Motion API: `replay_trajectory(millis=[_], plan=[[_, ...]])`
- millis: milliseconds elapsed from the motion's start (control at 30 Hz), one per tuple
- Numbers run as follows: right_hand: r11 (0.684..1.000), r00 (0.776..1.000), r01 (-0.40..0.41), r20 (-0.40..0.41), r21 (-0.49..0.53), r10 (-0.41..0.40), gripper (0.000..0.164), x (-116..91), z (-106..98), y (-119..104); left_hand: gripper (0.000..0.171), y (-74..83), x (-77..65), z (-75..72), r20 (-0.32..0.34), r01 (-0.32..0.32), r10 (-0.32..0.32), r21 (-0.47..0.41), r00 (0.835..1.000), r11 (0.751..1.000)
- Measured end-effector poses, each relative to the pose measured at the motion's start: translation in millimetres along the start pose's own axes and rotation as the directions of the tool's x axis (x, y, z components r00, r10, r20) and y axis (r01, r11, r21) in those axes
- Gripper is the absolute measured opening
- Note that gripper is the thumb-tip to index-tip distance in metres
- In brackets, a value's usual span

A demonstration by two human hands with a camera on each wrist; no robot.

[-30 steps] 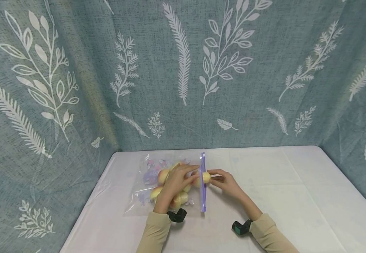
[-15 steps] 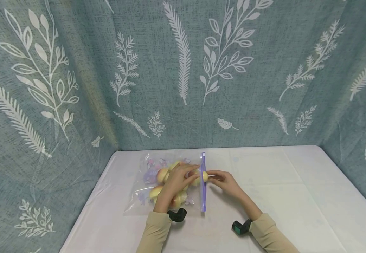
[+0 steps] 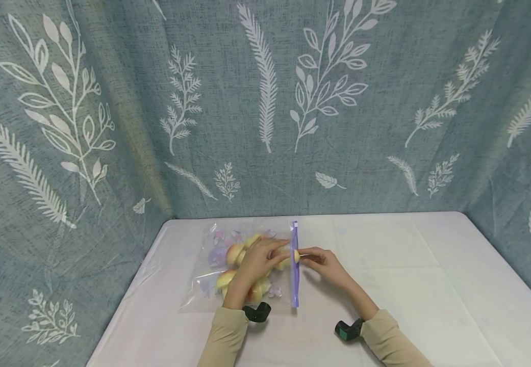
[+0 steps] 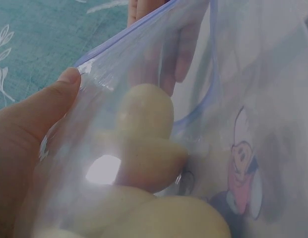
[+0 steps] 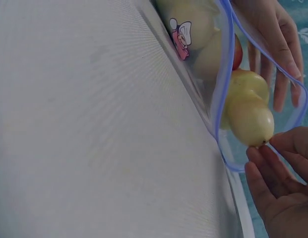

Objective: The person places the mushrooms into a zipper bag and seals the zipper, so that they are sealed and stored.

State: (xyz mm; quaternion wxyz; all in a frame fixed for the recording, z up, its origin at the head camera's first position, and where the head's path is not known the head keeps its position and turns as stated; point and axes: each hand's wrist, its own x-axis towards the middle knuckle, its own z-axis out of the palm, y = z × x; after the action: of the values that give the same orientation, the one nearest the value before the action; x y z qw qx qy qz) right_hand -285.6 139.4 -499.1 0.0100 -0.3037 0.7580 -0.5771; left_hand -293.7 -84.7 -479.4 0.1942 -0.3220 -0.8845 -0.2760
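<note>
A clear zip bag (image 3: 205,290) with a purple rim lies on the table, holding several yellow-and-red, mushroom-shaped pieces (image 3: 235,253). My left hand (image 3: 258,258) lies over the bag with fingers fairly straight; its thumb (image 4: 62,91) touches the plastic near the rim. My right hand (image 3: 328,266) is at the bag's mouth. Its thumb and fingertips pinch the rounded pale end of one mushroom-shaped piece (image 5: 253,119). Most of that piece is inside the bag, its wider cap (image 4: 151,163) facing inward. The left palm hides some of the other pieces.
White cloth covers the table (image 3: 407,285). A blue-green curtain (image 3: 247,127) with white leaf prints hangs behind it and along both sides. Black wrist cameras (image 3: 349,330) sit by the sleeves.
My right hand has moved slightly left, and the mushroom-shaped piece it pinches has slid further through the bag's mouth. The left hand has stayed in place.
</note>
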Motion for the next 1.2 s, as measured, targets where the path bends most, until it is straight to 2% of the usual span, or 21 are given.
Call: replay_trajectory(millis=[433, 1033, 1200], plan=[[0.999, 0.999, 0.033, 0.017, 0.021, -0.034, 0.028, 2, 3, 6, 0.039, -1.2, -0.4, 0.3, 0.041, 0.047, -0.047, -0.011, 0.998, 0.999], [0.999, 0.996, 0.032, 0.084, -0.011, -0.031, 0.030, 3, 1, 9, 0.038, -0.6, 0.4, 1.0, 0.063, 0.063, -0.061, -0.020, 0.996, 0.998], [0.998, 0.993, 0.060, 0.102, -0.017, -0.058, 0.031, 4, 0, 27, 0.037, 0.3, -0.2, 1.1, 0.070, 0.074, -0.072, -0.031, 0.995, 0.997]])
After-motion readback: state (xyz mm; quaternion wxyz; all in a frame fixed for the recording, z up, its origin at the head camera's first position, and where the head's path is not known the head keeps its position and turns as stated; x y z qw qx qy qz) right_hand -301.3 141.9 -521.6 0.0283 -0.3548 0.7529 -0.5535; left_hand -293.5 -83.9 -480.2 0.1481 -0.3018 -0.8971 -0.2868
